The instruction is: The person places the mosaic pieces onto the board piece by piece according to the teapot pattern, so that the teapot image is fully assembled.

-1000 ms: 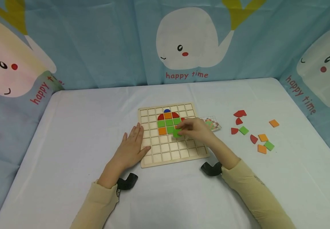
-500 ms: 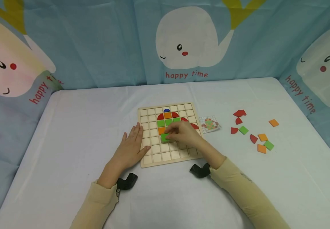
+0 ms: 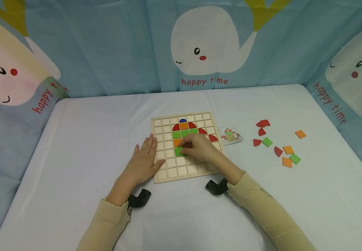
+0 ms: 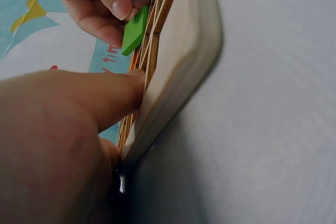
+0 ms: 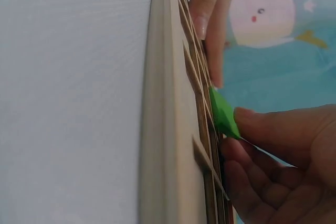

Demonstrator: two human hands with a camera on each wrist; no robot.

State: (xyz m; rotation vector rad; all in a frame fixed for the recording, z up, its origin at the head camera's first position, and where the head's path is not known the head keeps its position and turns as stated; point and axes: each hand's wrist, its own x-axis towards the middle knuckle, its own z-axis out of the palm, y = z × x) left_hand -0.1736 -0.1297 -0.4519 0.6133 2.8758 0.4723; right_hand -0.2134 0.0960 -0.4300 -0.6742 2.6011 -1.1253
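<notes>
A wooden grid board (image 3: 171, 173) lies on the white table, its upper cells filled with red, green and orange pieces and one blue piece. My right hand (image 3: 201, 148) pinches a green square tile (image 3: 178, 152) between thumb and fingers, at the cell just below an orange square (image 3: 177, 143). In both wrist views the green tile (image 4: 135, 31) stands tilted against the grid, one edge raised. My left hand (image 3: 142, 162) lies with straight fingers along the board's left edge, its thumb over the rim. Some cells are hidden under my right hand.
A small printed pattern card (image 3: 230, 135) lies at the board's right side. Farther right are loose pieces: red quarter-rounds (image 3: 278, 151), orange squares (image 3: 300, 134) and green squares (image 3: 267, 142). A blue curtain (image 3: 121, 48) with whales hangs behind the table.
My right hand has carried the green tile leftward and slightly down across the board, to the cell below the orange square. My left hand has stayed in place.
</notes>
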